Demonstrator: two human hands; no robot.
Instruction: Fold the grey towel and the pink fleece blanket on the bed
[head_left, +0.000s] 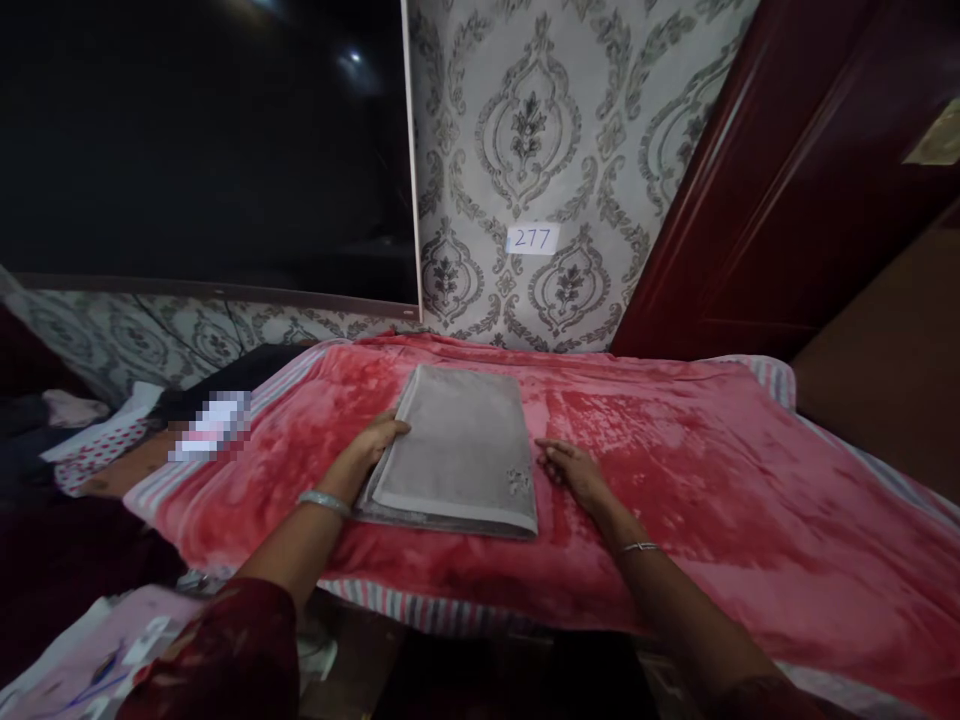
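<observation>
A grey towel (461, 440), folded into a rectangle in layers, lies flat on a red plush blanket (660, 460). A small embroidered motif shows near its lower right corner. At the towel's left edge, my left hand (375, 440) grips the folded layers, thumb on top and the other fingers partly hidden. Just off the right edge, my right hand (574, 468) hovers close to the blanket with nothing in it. Its fingers are loosely bent, the index finger reaching toward the towel.
A large dark television (210, 150) hangs on the patterned wall behind, beside a paper label (532, 238) reading 277. Dark red wooden panelling (750, 200) rises at the right. Clothes and papers lie to the left, with a pink item (112, 640) at lower left.
</observation>
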